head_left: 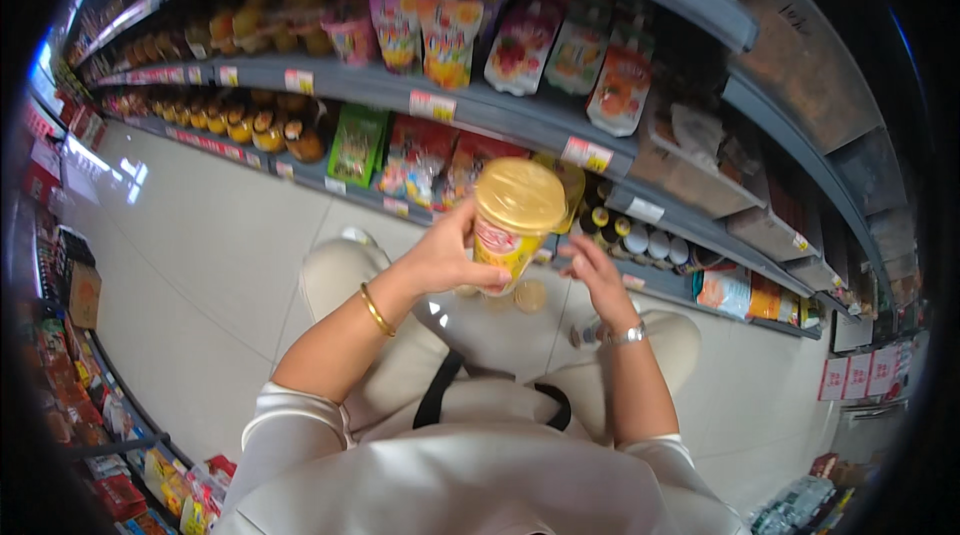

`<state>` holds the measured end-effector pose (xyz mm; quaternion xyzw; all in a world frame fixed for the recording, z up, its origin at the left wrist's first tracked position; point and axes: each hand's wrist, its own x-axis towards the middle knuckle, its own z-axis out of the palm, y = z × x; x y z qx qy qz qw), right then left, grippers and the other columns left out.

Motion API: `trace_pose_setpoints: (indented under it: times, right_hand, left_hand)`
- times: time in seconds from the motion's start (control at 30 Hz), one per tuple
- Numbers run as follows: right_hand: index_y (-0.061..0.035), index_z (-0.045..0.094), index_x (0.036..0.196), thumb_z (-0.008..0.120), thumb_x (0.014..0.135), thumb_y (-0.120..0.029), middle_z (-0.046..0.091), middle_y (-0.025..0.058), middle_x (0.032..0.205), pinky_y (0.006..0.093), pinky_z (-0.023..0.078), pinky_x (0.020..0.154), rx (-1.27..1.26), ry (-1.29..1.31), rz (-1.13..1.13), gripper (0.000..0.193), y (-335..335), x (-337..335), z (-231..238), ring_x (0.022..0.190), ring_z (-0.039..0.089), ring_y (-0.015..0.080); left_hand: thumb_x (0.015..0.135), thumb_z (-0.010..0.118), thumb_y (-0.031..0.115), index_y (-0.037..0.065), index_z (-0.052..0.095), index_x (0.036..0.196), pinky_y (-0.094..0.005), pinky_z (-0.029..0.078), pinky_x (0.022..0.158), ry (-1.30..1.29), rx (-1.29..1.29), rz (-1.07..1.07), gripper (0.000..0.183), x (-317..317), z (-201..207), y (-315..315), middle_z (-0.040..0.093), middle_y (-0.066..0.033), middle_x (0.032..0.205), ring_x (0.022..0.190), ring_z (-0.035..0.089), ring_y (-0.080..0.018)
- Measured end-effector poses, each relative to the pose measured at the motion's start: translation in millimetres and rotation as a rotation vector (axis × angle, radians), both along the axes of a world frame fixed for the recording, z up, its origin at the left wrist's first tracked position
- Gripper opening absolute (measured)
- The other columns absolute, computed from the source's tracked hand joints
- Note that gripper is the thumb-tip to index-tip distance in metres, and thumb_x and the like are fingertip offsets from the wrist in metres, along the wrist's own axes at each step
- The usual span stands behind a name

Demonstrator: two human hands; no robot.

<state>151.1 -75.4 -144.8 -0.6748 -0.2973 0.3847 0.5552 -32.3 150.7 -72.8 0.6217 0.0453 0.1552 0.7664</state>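
Observation:
My left hand [445, 253] grips a yellow cup [508, 247] with a gold lid, held tilted in front of the lower shelf. Its thumb lies across the front of the cup. My right hand [598, 280] is just to the right of the cup, apart from it, with fingers spread and nothing visible in them. Below the cup, between my bent knees, are several small round tan tops [528, 296], partly hidden by the cup and hand. What they belong to cannot be made out.
Shelves [380, 85] curve across the front, stocked with spouted pouches [452, 40], jars [268, 131], a green bag [357, 145] and dark bottles [594, 219]. Clear plastic bins [690, 170] stand at the right. Packaged goods [120, 415] line the lower left, beyond the pale tiled floor [215, 245].

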Motion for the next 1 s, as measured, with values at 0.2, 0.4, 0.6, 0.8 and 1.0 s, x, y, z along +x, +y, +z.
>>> trace_pose_setpoints:
  times: [0.2, 0.4, 0.6, 0.8, 1.0]
  right_hand:
    - [0.0026, 0.053, 0.131, 0.065, 0.095, -0.025, 0.065, 0.0053, 0.1, 0.0274, 0.05, 0.078, -0.128, 0.032, -0.109, 0.048, -39.3, -0.6, -55.4, 0.085, 0.061, 0.0128]
    - [0.002, 0.059, 0.124, 0.07, 0.091, -0.03, 0.067, 0.0059, 0.091, 0.0278, 0.052, 0.073, -0.214, -0.049, -0.1, 0.047, -43.8, 5.6, -91.2, 0.079, 0.064, 0.013]
    - [0.0024, 0.061, 0.12, 0.071, 0.09, -0.032, 0.071, 0.0087, 0.09, 0.0287, 0.052, 0.073, -0.294, -0.144, -0.047, 0.047, -38.1, 8.4, -97.3, 0.077, 0.066, 0.0146]
    - [0.0032, 0.061, 0.12, 0.07, 0.09, -0.028, 0.07, 0.0088, 0.091, 0.0278, 0.053, 0.071, -0.274, -0.122, -0.052, 0.044, -35.6, 8.7, -99.8, 0.077, 0.066, 0.014]
    - [0.003, 0.06, 0.121, 0.069, 0.091, -0.024, 0.068, 0.0066, 0.089, 0.0266, 0.052, 0.069, -0.266, -0.119, -0.024, 0.041, -36.8, 5.0, -95.1, 0.076, 0.065, 0.0127]
  left_hand:
    - [0.071, 0.084, 0.006, -0.001, 0.044, 0.131, -0.0369, 0.054, 0.093, -0.435, 0.095, 0.328, 0.072, 28.0, 147.1, 54.9, 0.061, -0.0128, 0.12, 0.107, 0.065, -0.022]
    - [0.08, 0.076, 0.002, -0.004, 0.049, 0.124, -0.0386, 0.049, 0.099, -0.738, 0.54, 0.425, 0.052, 90.8, 249.3, 110.0, 0.062, -0.0145, 0.119, 0.112, 0.062, -0.0248]
    - [0.075, 0.083, 0.012, -0.003, 0.055, 0.118, -0.0369, 0.049, 0.097, -0.37, 0.588, 0.557, 0.053, 152.7, 288.0, 143.3, 0.066, -0.0139, 0.113, 0.108, 0.063, -0.0232]
    - [0.075, 0.084, 0.019, -0.007, 0.058, 0.12, -0.0387, 0.046, 0.098, 0.04, 0.721, 0.625, 0.058, 179.6, 297.9, 137.9, 0.065, -0.0177, 0.118, 0.109, 0.062, -0.0268]
    - [0.076, 0.083, 0.022, -0.007, 0.061, 0.118, -0.0371, 0.046, 0.098, 0.066, 0.801, 0.618, 0.055, 185.1, 297.1, 147.4, 0.067, -0.0171, 0.116, 0.107, 0.063, -0.0256]
